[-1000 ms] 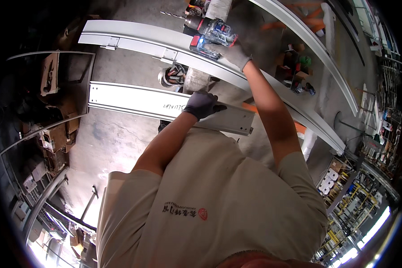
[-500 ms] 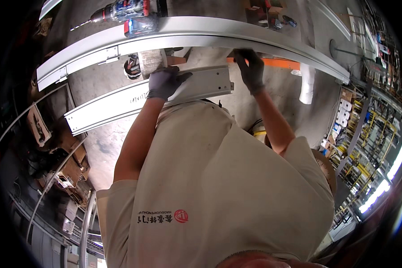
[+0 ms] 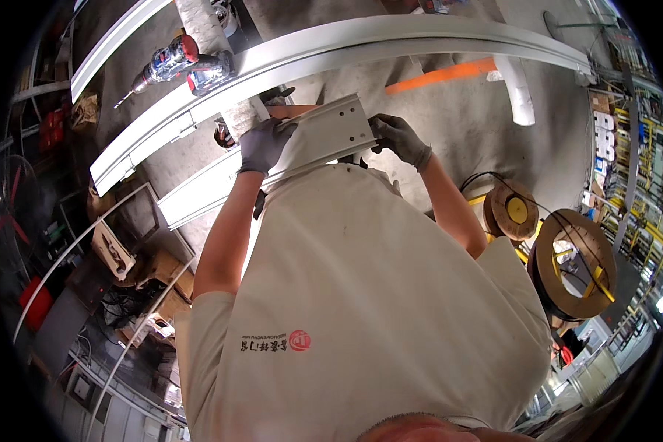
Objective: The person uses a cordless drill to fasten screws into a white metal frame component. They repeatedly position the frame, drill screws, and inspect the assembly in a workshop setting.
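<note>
A white metal profile with several round holes near its right end lies slanted in front of my body. My gloved left hand is closed over it, its thumb side toward the holes. At the profile's right end, my gloved right hand has its fingers bent around the end edge; the fingertips are partly hidden there. Farther away, a longer white profile runs across the view, apart from both hands. A cordless drill with a long bit rests at that long profile's left part.
Wrapped white supports stand under the long profile, near an orange bar. Cable reels are on my right. A curved metal rail and cardboard boxes lie to my left, with racks at the far right.
My right hand has come from near the long profile down to the short profile's end. The short profile now slants more steeply, and the whole view has turned.
</note>
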### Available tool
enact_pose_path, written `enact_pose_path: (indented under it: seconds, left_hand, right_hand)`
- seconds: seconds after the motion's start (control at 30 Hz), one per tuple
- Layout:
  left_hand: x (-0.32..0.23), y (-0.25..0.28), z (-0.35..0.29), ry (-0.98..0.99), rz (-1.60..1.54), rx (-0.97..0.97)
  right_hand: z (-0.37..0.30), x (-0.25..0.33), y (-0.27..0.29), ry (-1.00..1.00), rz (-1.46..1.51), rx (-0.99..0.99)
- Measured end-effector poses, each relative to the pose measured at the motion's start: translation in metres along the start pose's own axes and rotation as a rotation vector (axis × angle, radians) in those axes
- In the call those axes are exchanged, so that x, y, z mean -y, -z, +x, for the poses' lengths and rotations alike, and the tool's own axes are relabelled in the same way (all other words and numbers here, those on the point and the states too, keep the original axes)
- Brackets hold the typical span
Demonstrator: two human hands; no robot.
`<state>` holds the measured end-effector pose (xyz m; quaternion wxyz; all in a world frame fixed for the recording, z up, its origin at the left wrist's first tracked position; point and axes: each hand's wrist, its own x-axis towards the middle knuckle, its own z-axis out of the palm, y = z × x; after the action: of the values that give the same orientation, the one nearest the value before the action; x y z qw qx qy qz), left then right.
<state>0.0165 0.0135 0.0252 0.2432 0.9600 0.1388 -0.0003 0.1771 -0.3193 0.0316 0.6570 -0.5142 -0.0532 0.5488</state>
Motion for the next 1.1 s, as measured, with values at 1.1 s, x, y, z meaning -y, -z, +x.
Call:
enact_pose_path:
  seconds: [1.1]
  left_hand:
    - [-0.140, 0.044, 0.032, -0.112, -0.078, 0.558]
  right_hand:
    - [-0.054, 0.017, -0.027, -0.059, -0.112, 0.056]
